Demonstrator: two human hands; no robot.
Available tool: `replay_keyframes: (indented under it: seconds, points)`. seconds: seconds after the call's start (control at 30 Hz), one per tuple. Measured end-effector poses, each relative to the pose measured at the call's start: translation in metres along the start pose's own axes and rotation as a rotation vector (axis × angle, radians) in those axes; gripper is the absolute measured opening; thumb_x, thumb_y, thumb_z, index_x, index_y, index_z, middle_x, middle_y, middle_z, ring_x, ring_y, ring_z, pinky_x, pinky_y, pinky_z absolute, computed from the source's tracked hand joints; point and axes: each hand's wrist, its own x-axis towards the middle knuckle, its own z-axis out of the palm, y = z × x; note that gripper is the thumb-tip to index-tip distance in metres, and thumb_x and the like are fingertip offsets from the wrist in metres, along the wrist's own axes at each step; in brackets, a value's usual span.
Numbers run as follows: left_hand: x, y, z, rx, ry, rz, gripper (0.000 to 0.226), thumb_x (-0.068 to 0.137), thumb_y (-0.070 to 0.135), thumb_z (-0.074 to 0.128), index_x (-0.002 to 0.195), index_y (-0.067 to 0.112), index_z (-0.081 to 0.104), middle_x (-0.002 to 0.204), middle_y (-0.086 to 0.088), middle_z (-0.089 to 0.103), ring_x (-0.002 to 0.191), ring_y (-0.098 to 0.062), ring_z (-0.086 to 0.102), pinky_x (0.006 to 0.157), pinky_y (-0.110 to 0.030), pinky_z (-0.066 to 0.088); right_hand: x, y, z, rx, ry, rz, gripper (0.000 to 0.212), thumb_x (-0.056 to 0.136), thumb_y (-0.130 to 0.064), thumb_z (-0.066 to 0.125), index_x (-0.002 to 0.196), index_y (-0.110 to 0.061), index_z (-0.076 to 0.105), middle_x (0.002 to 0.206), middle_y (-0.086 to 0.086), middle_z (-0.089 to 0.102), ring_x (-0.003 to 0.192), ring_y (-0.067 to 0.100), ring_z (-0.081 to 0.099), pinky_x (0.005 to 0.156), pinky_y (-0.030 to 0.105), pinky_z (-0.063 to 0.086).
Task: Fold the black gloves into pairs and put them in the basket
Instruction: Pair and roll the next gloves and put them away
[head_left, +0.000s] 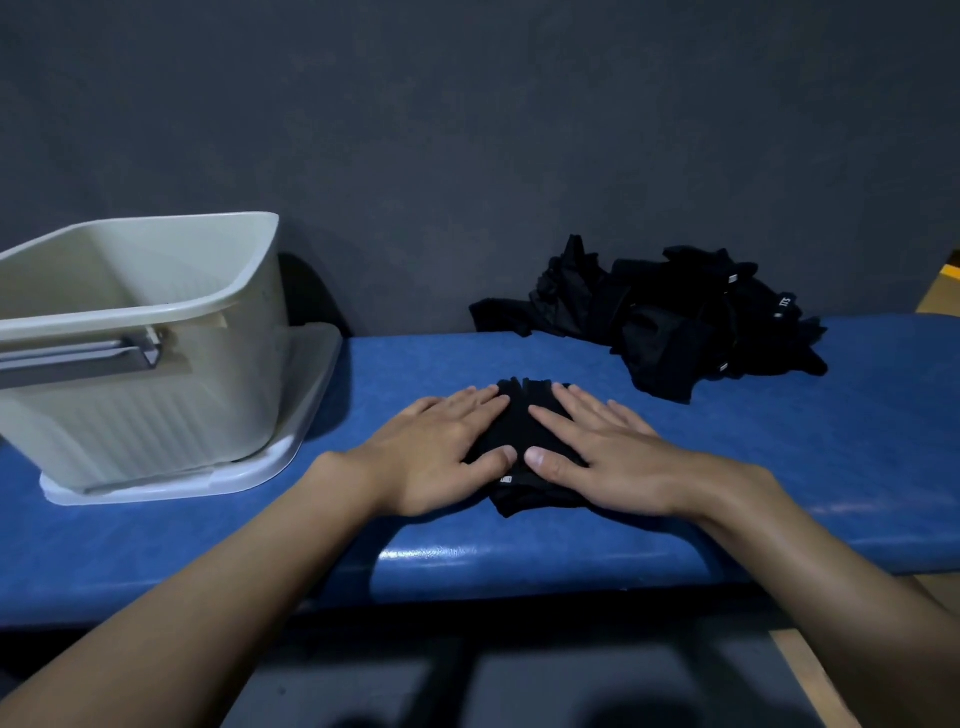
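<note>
Left hand and right hand press flat, fingers straight, on black gloves beneath them; glove pile beyond right fingertips, basket left.

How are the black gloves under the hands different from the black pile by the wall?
The gloves lie flat; the pile is crumpled and heaped. The gloves look small; the pile is much bigger. The left hand and right hand press the gloves; nothing touches the pile. Both are black.
</note>
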Motion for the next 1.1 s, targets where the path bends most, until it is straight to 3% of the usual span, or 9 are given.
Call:
replay_keyframes:
  seconds: [0.17, 0.57, 0.77, 0.87, 1.03, 1.1]
  points:
    - [-0.002, 0.005, -0.007, -0.055, 0.121, 0.084, 0.089, 0.083, 0.069, 0.010, 0.158, 0.024, 0.019, 0.166, 0.012, 0.009, 0.150, 0.003, -0.003, 0.124, -0.030, 0.002, 0.000, 0.001, 0.001, -0.006, 0.006, -0.003, 0.100, 0.065, -0.088, 0.001, 0.153, -0.042, -0.001, 0.162, -0.010, -0.021, 0.144, 0.001, -0.024, 0.121, 0.039, -0.010]
    - [-0.004, 0.005, 0.003, -0.038, 0.029, 0.043, 0.093, 0.080, 0.075, 0.005, 0.159, 0.027, 0.011, 0.167, 0.011, 0.004, 0.151, 0.001, -0.001, 0.124, -0.031, 0.003, -0.003, 0.008, 0.001, -0.003, 0.019, 0.000, 0.101, 0.064, -0.087, -0.002, 0.154, -0.042, 0.001, 0.161, -0.014, -0.018, 0.144, -0.002, -0.021, 0.121, 0.039, -0.010]
    - [-0.007, 0.007, 0.000, -0.086, 0.051, 0.046, 0.068, 0.100, 0.060, 0.030, 0.158, 0.027, 0.018, 0.167, 0.009, 0.006, 0.151, 0.000, 0.000, 0.124, -0.032, 0.004, -0.005, 0.008, 0.003, 0.028, 0.062, -0.014, 0.096, 0.068, -0.084, 0.001, 0.154, -0.042, 0.005, 0.162, -0.014, -0.014, 0.145, -0.002, -0.018, 0.121, 0.037, -0.010]
    - [-0.010, 0.008, 0.002, -0.047, 0.025, 0.049, 0.082, 0.090, 0.072, 0.017, 0.159, 0.028, 0.014, 0.167, 0.009, 0.003, 0.151, -0.001, -0.003, 0.124, -0.032, 0.002, -0.006, 0.009, 0.004, 0.049, 0.084, -0.027, 0.094, 0.070, -0.083, 0.003, 0.154, -0.042, 0.009, 0.162, -0.015, -0.012, 0.145, -0.003, -0.017, 0.122, 0.037, -0.009]
    - [-0.008, 0.009, 0.002, -0.026, 0.030, 0.035, 0.096, 0.077, 0.078, 0.005, 0.159, 0.028, 0.014, 0.167, 0.009, 0.003, 0.151, -0.001, -0.002, 0.124, -0.032, 0.002, -0.009, 0.017, 0.007, 0.137, 0.190, -0.126, 0.089, 0.076, -0.083, 0.012, 0.150, -0.038, 0.029, 0.163, -0.015, 0.007, 0.146, -0.006, -0.008, 0.123, 0.037, -0.001]
    - [-0.008, 0.009, 0.002, -0.039, 0.030, 0.033, 0.096, 0.077, 0.078, 0.006, 0.159, 0.029, 0.014, 0.167, 0.009, 0.003, 0.151, -0.001, -0.002, 0.124, -0.031, 0.002, -0.014, 0.019, 0.006, 0.229, 0.247, -0.181, 0.069, 0.086, -0.073, 0.035, 0.143, -0.035, 0.045, 0.159, -0.013, 0.028, 0.146, -0.004, 0.007, 0.123, 0.037, 0.011]
